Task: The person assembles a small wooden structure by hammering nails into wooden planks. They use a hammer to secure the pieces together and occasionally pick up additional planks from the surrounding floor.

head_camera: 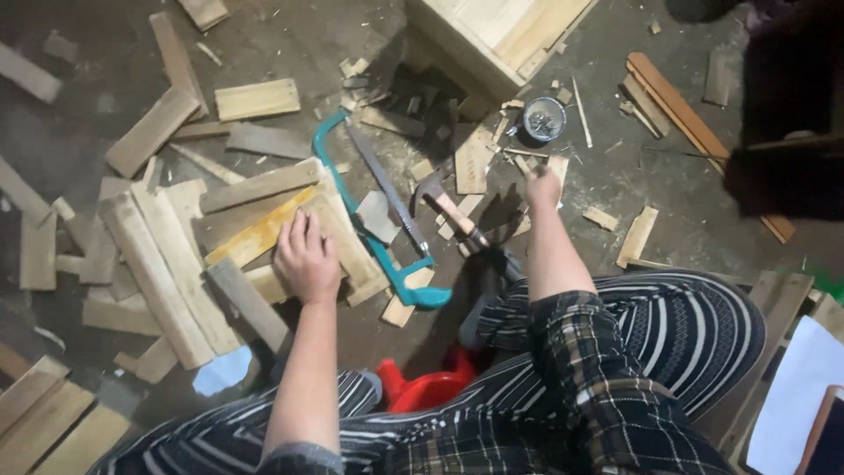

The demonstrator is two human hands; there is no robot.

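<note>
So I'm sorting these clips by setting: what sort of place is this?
Probably an informal woodworking spot on a bare floor. Cut wooden slats lie scattered about, a teal-framed hand saw and a hammer lie among them, and a wooden crate stands nearby. The left hand rests on the slats.

- Wooden slats [264, 230] under the left hand [306, 259]: pale, unpainted, rough-sawn and matt.
- Hacksaw [387, 220] at 12 o'clock of centre: glossy teal frame, dull grey metal blade.
- Hammer [448, 211]: dark metal head, worn wooden handle.
- Round tin [543, 119] at 1 o'clock, near the right hand [542, 186]: shiny metal.
- Floor [88, 114]: dusty, matt grey, rough.
- Stool [426, 387]: smooth red plastic.
- Trousers [668, 325]: striped cloth.
</note>
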